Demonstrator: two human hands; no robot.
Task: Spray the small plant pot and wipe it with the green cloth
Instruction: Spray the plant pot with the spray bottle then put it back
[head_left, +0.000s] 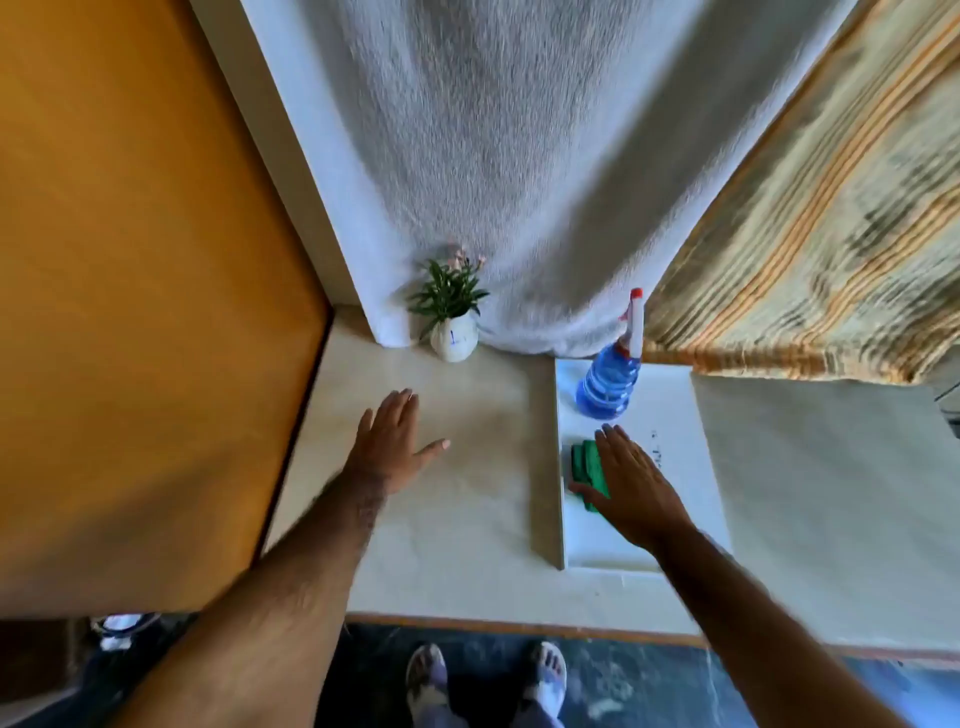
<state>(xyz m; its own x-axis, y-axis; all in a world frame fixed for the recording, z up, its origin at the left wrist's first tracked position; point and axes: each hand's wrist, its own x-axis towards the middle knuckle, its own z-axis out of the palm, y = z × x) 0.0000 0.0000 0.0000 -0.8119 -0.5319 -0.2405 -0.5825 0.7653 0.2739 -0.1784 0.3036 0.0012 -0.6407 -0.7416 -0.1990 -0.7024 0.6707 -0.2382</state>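
Head view: we stand at the counter, task barely begun.
Left hand (393, 444): open, flat, empty.
Plant pot (454, 340): far, untouched.
Spray bottle (610, 376): upright, ungrasped.
Right hand (631, 480): open, over green cloth (587, 467).
Remaining: we judge spraying, wiping.

A pale cream desk (457, 519) with a wooden front edge carried everything. At its far left a small white round ceramic plant pot (454, 340) stood directly on it. To the right lay a flat white rectangular board (670, 415), bearing a blue plastic spray bottle (609, 382) at its far end and a folded green cloth (586, 464) nearer.
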